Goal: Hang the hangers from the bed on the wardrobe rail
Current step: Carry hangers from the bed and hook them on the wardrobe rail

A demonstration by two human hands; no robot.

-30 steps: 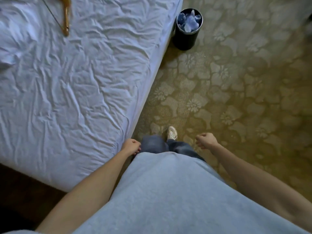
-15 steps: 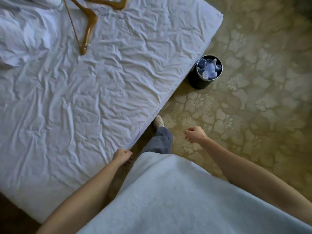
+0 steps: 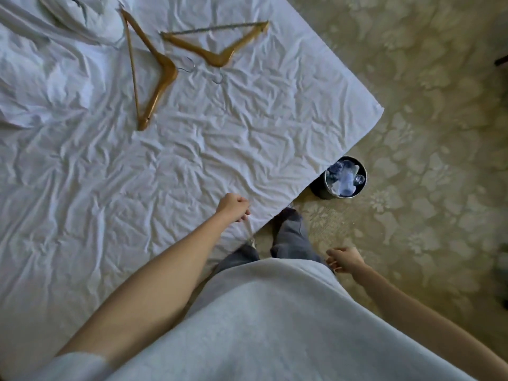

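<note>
Two wooden hangers (image 3: 154,75) (image 3: 217,48) with thin wire hooks lie on the bed's (image 3: 247,138) creased white sheet. Left hand (image 3: 233,206) and right hand (image 3: 345,258), seemingly loosely curled, hold nothing above patterned carpet (image 3: 426,119).

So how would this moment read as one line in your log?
stage: approach | two wooden hangers lie on bed | left hand empty, over bed edge | right hand empty, at side

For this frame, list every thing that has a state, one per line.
Left hanger: flat on the bed, not held.
Right hanger: flat on the bed, not held.
Sheet: wrinkled.
Bin: on the floor, holds rubbish.
Left hand: loosely curled, holds nothing.
Right hand: loosely curled, holds nothing.
</note>
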